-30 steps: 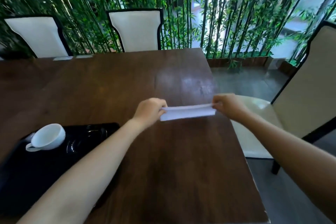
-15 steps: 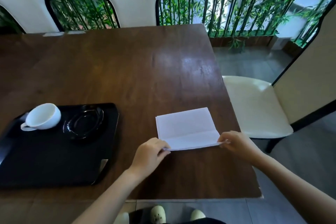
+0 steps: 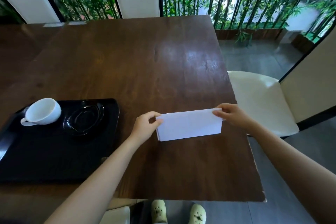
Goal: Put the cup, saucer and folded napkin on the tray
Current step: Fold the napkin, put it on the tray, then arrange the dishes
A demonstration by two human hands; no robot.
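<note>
Left hand fingers were pinched on the napkin's far-left corner; right hand fingers pinched the far-right corner. Napkin lay folded, a flat white rectangle on the worktop, just right of the tray and not on it. My read: it's thin, light and floppy, so the fold would spring open if lifted by 1 layer. Better to grip across the folded edge through all layers, or slide it. Cup sat tipped on its side at the tray's far-left, beside the dark saucer. Fragile, and the cup looked free to roll.
</note>
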